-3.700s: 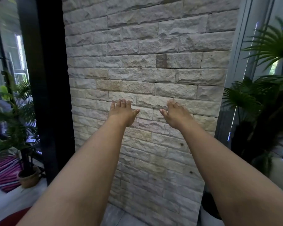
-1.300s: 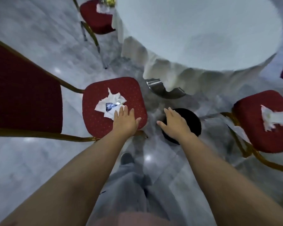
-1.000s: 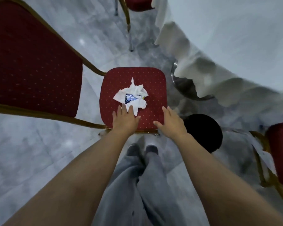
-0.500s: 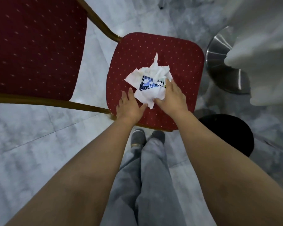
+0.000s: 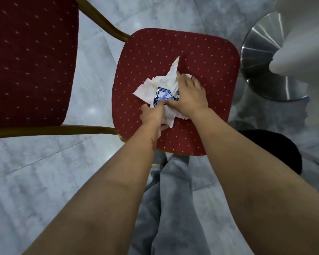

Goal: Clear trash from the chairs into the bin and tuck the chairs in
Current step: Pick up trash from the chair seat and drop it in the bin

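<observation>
A red dotted chair seat (image 5: 201, 57) lies below me, its backrest (image 5: 29, 59) at the left. On the seat rests crumpled white tissue (image 5: 155, 85) with a small blue wrapper (image 5: 162, 95) on top. My right hand (image 5: 189, 96) covers the tissue's right side, fingers curled over it. My left hand (image 5: 152, 115) pinches the tissue's near edge beside the wrapper. A black round bin (image 5: 276, 151) stands on the floor to the right of my right forearm.
The white tablecloth (image 5: 302, 43) hangs at the upper right over the table's shiny metal base (image 5: 261, 57). Grey marble floor surrounds the chair. My grey trousers and shoes are under the seat's near edge.
The view swung from a stone wall down to the chair. Both hands moved onto the tissue: the right slid over it, the left closed on its near edge.
</observation>
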The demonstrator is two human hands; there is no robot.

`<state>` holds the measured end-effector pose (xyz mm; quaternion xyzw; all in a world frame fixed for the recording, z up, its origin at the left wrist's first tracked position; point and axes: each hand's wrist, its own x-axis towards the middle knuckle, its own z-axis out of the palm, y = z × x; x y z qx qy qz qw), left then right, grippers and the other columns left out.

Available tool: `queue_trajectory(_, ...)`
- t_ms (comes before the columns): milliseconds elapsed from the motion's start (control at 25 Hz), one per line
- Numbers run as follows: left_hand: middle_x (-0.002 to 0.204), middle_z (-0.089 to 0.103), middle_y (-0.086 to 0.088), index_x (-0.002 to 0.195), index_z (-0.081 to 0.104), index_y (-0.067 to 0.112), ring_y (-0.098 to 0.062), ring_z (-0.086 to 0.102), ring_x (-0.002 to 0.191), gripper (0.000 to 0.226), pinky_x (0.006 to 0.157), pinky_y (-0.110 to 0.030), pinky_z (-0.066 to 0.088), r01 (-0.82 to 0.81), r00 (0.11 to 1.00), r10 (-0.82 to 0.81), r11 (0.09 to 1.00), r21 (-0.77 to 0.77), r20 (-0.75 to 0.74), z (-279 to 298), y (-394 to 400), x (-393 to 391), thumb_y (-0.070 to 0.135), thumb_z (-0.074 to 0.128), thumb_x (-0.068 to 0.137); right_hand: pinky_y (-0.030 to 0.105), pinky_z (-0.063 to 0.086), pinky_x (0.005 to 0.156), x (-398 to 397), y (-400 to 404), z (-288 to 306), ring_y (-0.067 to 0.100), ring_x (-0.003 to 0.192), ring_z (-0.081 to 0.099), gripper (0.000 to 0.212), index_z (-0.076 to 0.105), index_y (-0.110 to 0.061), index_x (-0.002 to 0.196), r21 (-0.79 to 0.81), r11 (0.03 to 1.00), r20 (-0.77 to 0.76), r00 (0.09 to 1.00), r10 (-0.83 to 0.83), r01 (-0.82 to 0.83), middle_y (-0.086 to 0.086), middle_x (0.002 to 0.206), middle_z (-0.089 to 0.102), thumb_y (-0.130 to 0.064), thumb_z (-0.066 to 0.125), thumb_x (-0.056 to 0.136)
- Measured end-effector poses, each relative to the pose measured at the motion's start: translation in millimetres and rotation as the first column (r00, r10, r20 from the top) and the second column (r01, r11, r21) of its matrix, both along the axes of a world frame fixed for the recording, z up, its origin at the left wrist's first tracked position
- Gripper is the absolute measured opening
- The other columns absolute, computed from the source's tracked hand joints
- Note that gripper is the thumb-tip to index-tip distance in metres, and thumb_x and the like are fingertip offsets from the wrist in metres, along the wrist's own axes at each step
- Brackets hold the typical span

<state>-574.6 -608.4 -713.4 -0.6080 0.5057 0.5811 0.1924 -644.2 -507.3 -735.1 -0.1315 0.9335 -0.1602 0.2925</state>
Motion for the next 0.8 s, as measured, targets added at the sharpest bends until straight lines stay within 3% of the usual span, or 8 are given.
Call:
queue_trajectory(160,0.103,0.051,-0.008,0.140,0.032,0.017,-0.029,0.065,0.081,0.057,0.076,-0.054,0.059,-0.069,0.997,0.075,0.988,0.140,-0.035,4,4,-9,0.021,0.062,0.092,0.046,0.038,0.101,11,4,-1,0.028,0.132,0.035,0.076,0.039,-0.018,0.145,-0.005,1.000,-0.085,0.996,0.023,-0.023,0.002,0.148,0.041,-0.052,0.068,0.083)
queue_trajectory(360,0.108,0.058,-0.014,0.132,0.042,0.012,-0.029,0.063,0.080,0.042,0.086,-0.054,0.056,-0.026,0.999,0.032,0.990,0.141,-0.039,-1,5,-6,0.008,0.057,0.093,0.043,0.041,0.100,23,8,-1,0.035,0.126,0.038,0.064,0.043,-0.018,0.143,-0.090,0.994,0.104,0.993,-0.056,0.066,0.011,0.139,0.043,-0.042,0.066,0.088)
queue_trajectory(480,0.117,0.063,-0.018,0.127,0.049,0.010,-0.029,0.065,0.086,0.035,0.082,-0.050,0.058,0.018,0.999,-0.012,0.988,0.155,-0.043,-2,5,1,0.008,0.057,0.093,0.038,0.042,0.095,36,14,-1,0.037,0.119,0.047,0.057,0.046,-0.021,0.141,-0.157,0.972,0.190,0.972,-0.142,0.173,0.013,0.131,0.047,-0.035,0.066,0.089)
queue_trajectory(640,0.119,0.063,-0.016,0.114,0.052,0.015,-0.033,0.065,0.098,0.021,0.081,-0.050,0.058,0.055,0.997,-0.044,0.985,0.163,-0.070,4,17,12,0.008,0.055,0.095,0.033,0.045,0.088,57,29,6,0.033,0.111,0.054,0.053,0.049,-0.022,0.139,-0.229,0.919,0.221,0.937,-0.270,0.319,0.012,0.121,0.049,-0.031,0.066,0.090)
queue_trajectory(800,0.118,0.065,-0.016,0.118,0.053,0.017,-0.034,0.066,0.102,0.027,0.078,-0.047,0.059,0.118,0.987,-0.099,0.980,0.158,-0.125,10,35,19,0.005,0.054,0.093,0.027,0.040,0.084,73,49,19,0.029,0.110,0.055,0.054,0.048,-0.024,0.141,-0.269,0.860,0.218,0.897,-0.383,0.433,0.011,0.120,0.049,-0.028,0.067,0.090)
